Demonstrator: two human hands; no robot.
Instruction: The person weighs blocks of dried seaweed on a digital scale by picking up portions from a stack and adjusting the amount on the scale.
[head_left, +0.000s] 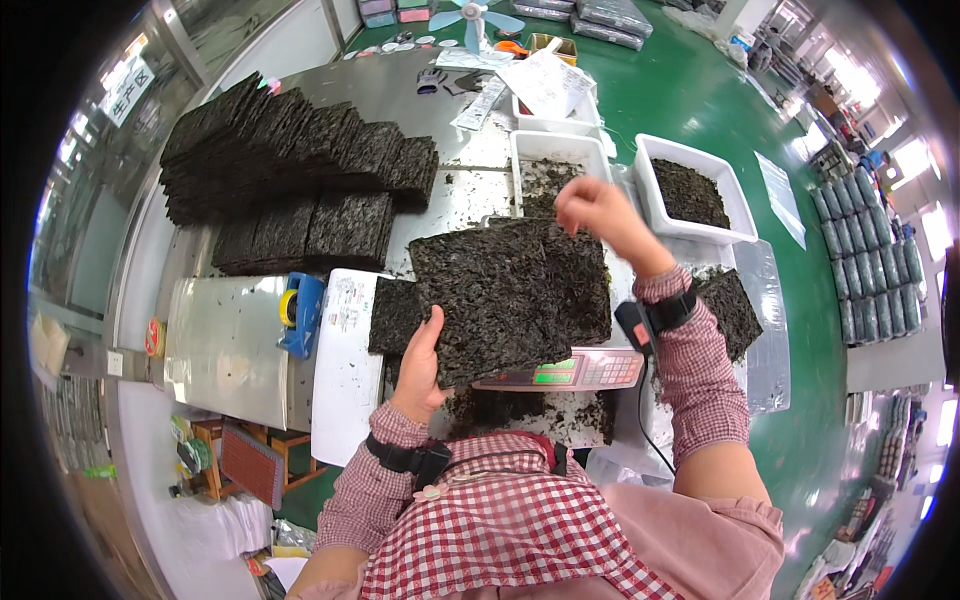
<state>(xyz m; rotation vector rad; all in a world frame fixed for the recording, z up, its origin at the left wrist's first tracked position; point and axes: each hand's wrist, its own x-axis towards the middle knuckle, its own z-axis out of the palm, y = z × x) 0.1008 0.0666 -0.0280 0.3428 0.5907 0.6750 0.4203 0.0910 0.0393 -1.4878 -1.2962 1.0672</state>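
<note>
My left hand (421, 367) grips the lower left edge of a dried seaweed sheet or thin stack (491, 304), held above a digital scale (592, 369) with lit green displays. More dark seaweed (581, 281) lies under its right side. My right hand (592, 206) is raised over the far right corner, near a white bin (561, 140) of seaweed scraps; its fingers are curled and blurred, and whether they hold a scrap is unclear. Tall stacks of seaweed sheets (292, 161) stand at the back left. Another seaweed piece (726, 313) rests right of my right forearm.
A blue tape dispenser (304, 315) sits at left beside a white paper-covered board (341, 375). A second white bin (739, 202) with seaweed stands at right. Papers (546, 81), gloves (431, 80) and a small fan (472, 13) are at the far end.
</note>
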